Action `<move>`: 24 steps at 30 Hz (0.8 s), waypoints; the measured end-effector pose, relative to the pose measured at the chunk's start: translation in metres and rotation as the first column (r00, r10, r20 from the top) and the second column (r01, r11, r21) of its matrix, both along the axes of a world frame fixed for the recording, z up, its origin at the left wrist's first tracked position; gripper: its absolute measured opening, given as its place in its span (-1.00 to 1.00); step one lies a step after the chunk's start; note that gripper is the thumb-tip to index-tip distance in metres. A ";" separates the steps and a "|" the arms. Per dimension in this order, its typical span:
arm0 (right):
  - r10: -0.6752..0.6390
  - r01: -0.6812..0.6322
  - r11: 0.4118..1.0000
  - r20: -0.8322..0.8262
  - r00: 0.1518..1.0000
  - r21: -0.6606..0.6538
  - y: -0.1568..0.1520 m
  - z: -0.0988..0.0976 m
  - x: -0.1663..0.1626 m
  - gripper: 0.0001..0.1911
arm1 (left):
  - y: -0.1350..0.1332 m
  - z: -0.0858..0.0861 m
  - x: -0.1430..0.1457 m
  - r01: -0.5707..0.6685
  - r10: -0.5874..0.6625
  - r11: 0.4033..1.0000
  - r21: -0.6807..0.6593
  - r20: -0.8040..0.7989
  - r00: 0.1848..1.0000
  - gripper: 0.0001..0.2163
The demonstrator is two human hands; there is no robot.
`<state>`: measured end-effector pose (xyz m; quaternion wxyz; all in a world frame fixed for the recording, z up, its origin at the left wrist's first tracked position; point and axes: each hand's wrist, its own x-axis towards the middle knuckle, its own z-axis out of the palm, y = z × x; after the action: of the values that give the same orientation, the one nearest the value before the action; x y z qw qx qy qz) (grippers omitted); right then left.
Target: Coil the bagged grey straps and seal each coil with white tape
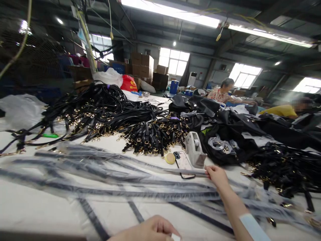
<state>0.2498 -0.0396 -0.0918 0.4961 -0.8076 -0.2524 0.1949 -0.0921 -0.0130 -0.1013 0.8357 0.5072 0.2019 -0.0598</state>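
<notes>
My right hand (217,175) reaches forward over the white table (30,207) and pinches the end of a long clear plastic sleeve (185,172). It lies just in front of a grey tape dispenser (195,149) and a phone (184,162). My left hand (147,231) sits at the bottom edge, fingers curled, with a small white piece at its fingertips. Several black straps in clear plastic sleeves (112,180) lie spread across the table between my hands.
Big heaps of black straps with gold buckles (100,113) fill the table's middle and left. Black bags (230,130) pile up on the right, with more straps (283,167) beside them. Two other people (224,92) sit at the far right. Cardboard boxes (141,65) stand behind.
</notes>
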 end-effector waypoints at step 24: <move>0.231 -0.080 0.942 -0.456 0.859 0.326 -0.142 0.022 -0.208 -0.61 | -0.060 0.051 0.022 -0.452 0.321 0.566 0.689 0.321 0.891 -0.66</move>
<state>0.0422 -0.1820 -0.0701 0.6410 -0.6253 -0.2104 0.3922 -0.0704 -0.0730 -0.0502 0.5573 0.7509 0.2469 0.2542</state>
